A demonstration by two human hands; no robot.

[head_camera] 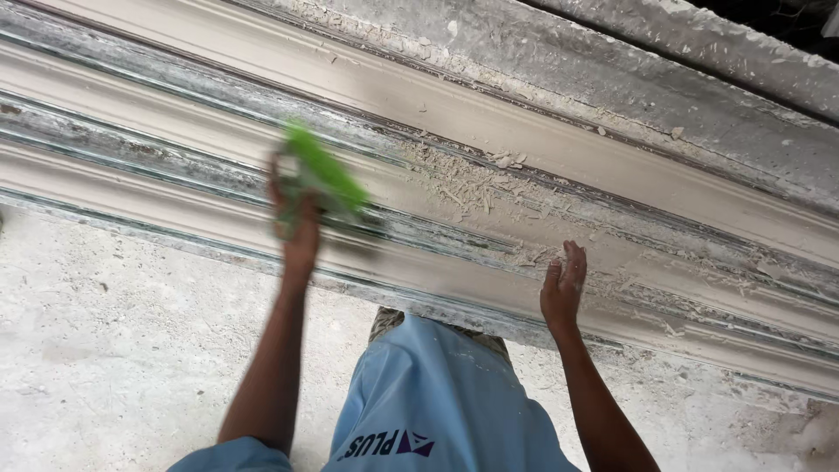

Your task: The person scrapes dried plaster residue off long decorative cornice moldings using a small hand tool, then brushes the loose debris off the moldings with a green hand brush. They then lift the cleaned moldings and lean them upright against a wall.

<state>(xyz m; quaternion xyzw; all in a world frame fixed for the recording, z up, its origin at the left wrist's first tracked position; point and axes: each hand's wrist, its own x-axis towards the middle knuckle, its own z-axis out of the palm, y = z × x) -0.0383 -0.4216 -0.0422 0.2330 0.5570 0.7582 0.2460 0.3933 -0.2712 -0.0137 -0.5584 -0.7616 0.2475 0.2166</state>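
Left hand (297,229) gripping a green tool (325,175), motion-blurred, kind unclear, at 10 o'clock over the long moulded plaster strip (612,188). Right hand (562,287) open, flat on the strip's near edge at 4 o'clock. Loose shavings (472,185) lie at 1 o'clock. Risk: a fast stroke could gouge the profile; pressure from the bracing palm could crack the edge.

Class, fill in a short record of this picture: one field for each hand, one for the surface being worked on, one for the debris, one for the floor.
Left hand: left hand grips a blurred green tool against the moulding
Right hand: right hand rests flat and open on the moulding
Surface: long pale moulding with ridges and grooves
Debris: crumbs and shavings on the moulding
Floor: rough pale floor
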